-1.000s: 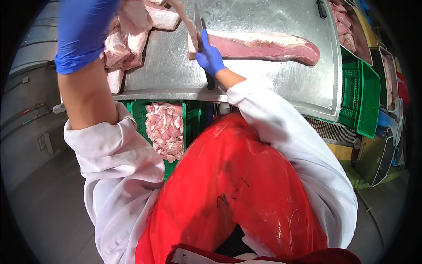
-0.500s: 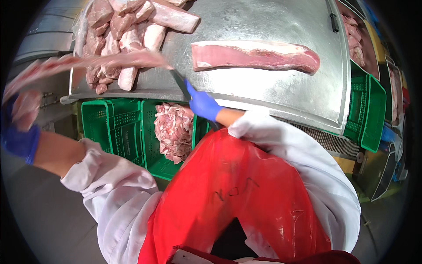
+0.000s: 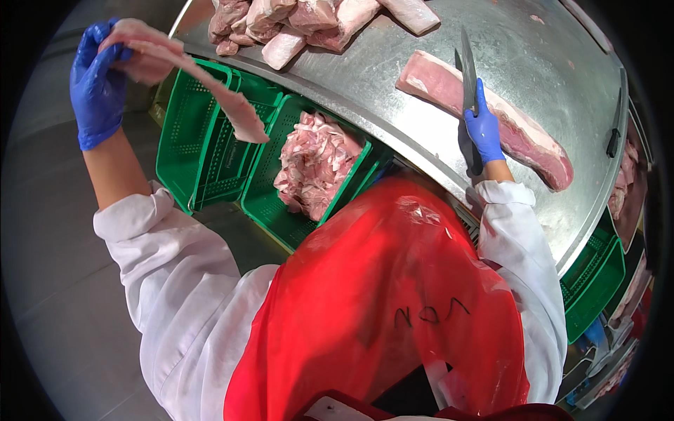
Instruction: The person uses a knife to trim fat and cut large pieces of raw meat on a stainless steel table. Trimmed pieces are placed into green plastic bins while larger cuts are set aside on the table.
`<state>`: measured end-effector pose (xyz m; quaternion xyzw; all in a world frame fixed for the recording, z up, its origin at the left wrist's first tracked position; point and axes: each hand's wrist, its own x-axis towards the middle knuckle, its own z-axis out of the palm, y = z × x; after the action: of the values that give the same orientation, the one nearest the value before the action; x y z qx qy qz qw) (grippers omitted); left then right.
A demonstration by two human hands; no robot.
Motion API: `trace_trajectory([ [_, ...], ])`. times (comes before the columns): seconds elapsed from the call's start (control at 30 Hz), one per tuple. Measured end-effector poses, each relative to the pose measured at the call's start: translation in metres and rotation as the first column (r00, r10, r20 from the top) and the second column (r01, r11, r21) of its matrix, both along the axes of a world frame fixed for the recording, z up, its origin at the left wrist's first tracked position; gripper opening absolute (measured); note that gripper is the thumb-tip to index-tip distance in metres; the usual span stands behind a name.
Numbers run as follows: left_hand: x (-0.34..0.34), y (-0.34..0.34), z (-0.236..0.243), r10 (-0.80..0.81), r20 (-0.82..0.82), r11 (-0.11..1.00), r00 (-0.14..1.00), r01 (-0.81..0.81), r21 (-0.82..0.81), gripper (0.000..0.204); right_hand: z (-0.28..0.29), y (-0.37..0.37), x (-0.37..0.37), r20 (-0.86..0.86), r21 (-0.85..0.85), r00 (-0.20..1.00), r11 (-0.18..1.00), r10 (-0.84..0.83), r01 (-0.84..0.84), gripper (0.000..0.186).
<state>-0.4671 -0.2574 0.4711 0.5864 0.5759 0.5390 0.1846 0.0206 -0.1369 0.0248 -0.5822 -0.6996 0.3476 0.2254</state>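
Observation:
My left hand, in a blue glove, is raised at the far left and grips one end of a long pale strip of meat trimming. The strip's loose end hangs over the green crates. My right hand, gloved in blue too, holds a knife over the metal table, its blade pointing away from me. Right by the blade lies a long piece of pork loin, pink with a pale fat edge. Part of the loin is hidden behind the knife and hand.
A heap of meat pieces covers the far left of the metal table. Below its edge stand a green crate full of trimmings and another green crate at left. A further green crate and meat bins stand right.
My left hand has risen, and the meat strip now dangles over the crates. The knife in my right hand has moved right, from the table's front edge to the loin. The view has turned.

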Motion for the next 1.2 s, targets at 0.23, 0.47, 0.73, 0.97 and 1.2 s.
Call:
trace_trajectory([
  [0.23, 0.024, -0.027, -0.004, -0.198, 0.109, 0.974, 0.974, 0.184, 0.132, 0.021, 0.014, 0.005, -0.003, 0.062, -0.047, 0.996, 0.997, -0.058, 0.061, 0.082],
  [0.47, 0.017, -0.099, -0.272, 0.167, -0.112, 0.797, 0.980, -0.201, -0.569, 0.014, 0.018, 0.010, -0.001, 0.078, -0.009, 0.996, 0.999, -0.044, 0.044, 0.083],
  [0.73, 0.019, -0.176, -0.460, 0.355, 0.094, 0.755, 0.930, -0.226, -0.615, 0.014, 0.022, 0.012, -0.005, 0.236, 0.087, 0.971, 0.996, -0.043, 0.023, 0.080],
  [0.97, 0.027, -0.153, -0.410, 0.304, 0.045, 0.843, 0.952, -0.247, -0.478, 0.018, 0.049, -0.051, -0.115, 0.197, -0.060, 0.754, 0.775, 0.627, -0.629, 0.075],
  [1.2, 0.010, -0.164, -0.282, 0.450, -0.100, 0.806, 0.887, -0.452, -0.382, 0.019, 0.066, -0.030, -0.091, 0.119, -0.152, 0.803, 0.810, 0.584, -0.567, 0.079],
])
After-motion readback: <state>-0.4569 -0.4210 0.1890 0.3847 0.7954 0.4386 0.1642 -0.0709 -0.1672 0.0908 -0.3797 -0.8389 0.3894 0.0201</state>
